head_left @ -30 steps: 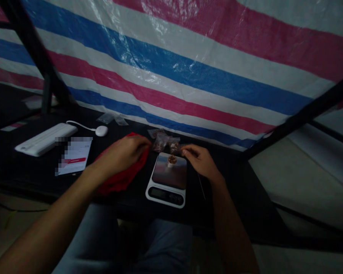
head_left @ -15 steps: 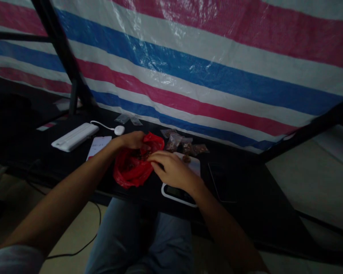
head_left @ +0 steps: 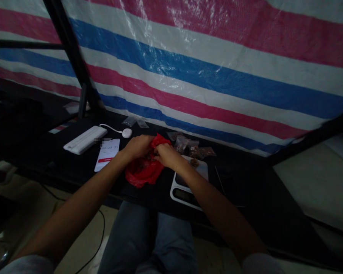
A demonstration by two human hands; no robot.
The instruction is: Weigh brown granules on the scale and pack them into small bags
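Observation:
A red plastic bag [head_left: 141, 175] lies open on the black table, with small dark pieces inside that are too dim to make out. My left hand [head_left: 140, 146] grips the bag's far rim, its fingers closed on the plastic. Over the bag's right side, my right hand [head_left: 166, 155] has its fingers bent down at the opening; its fingertips are closed, and what they hold is hidden. Right of the bag is a white scale [head_left: 178, 195] with a small brown item [head_left: 194, 163] on its plate. Several clear bags of brown pieces [head_left: 181, 144] lie behind the scale.
A white power bank [head_left: 85, 140] with a cable to a round white case [head_left: 127, 133] lies at the left, near a lit phone [head_left: 107, 154]. Small clear bags [head_left: 129, 121] lie behind. A dark flat device is right of the scale. Striped sheeting [head_left: 188, 99] rises behind the table.
My right hand has moved up and left relative to the scale, closer to my left hand at the bag's far side. The whole view has shifted slightly, showing more on the left.

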